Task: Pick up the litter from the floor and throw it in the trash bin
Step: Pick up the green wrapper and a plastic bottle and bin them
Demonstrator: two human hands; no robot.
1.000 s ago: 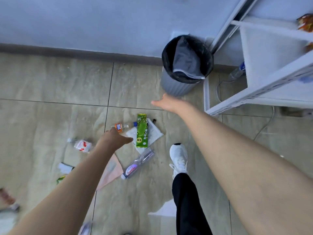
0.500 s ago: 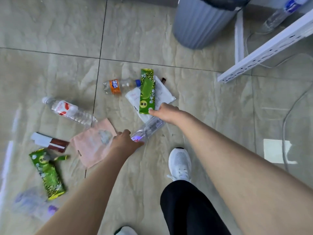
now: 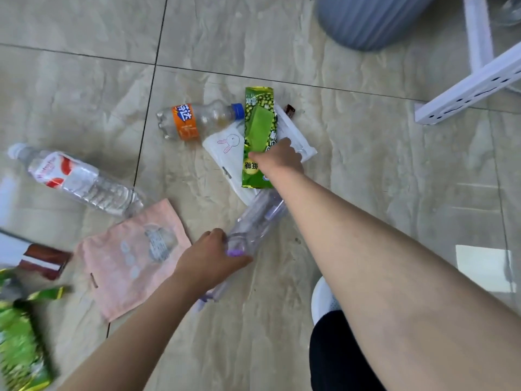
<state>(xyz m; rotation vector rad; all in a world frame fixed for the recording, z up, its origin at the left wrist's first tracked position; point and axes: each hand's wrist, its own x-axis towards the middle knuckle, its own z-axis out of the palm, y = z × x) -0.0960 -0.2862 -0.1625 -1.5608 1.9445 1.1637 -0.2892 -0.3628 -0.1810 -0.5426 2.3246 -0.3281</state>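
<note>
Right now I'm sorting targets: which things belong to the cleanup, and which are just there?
Cleanup: purple bottle, green wrapper, orange bottle, red-label bottle, pink pouch, white pouch, bin, left hand, right hand.

Just there: white frame, shoe.

Glossy beige marbled floor tiles [image 3: 366, 153], dark grout; white perforated frame [image 3: 468, 88], perhaps shelving.
</note>
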